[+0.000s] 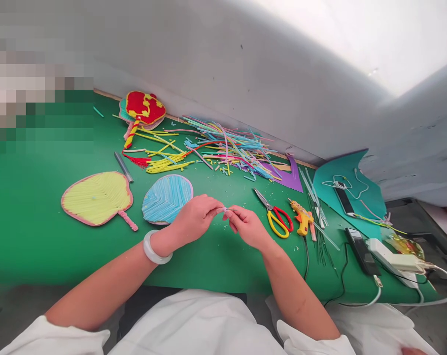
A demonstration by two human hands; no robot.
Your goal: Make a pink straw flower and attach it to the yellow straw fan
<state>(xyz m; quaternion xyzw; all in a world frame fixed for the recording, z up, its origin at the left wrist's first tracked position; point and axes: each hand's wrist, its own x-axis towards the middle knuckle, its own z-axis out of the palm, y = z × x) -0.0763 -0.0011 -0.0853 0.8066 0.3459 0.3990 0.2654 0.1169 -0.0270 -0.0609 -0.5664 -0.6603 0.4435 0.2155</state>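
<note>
My left hand point(193, 215) and my right hand point(248, 228) meet over the middle of the table, fingertips pinched on a short pale pink piece of pipe cleaner point(225, 210). Most of that piece is hidden by the fingers. Just behind my left hand lies a blue fan-shaped panel point(166, 197) with a pink rim, partly covered by the hand. Farther left is a yellow fan point(97, 198) with a pink edge and a pink handle. To the right of my right hand rest scissors point(277, 217) with one red and one yellow handle.
A yellow glue gun point(302, 217) and glue sticks point(315, 197) lie at the right. Behind them is a teal sheet point(326, 175). Loose pipe cleaners point(223, 143) pile along the wall beside a red fan point(144, 106). A phone point(361, 251) and power strip point(391, 264) with cables occupy the right corner.
</note>
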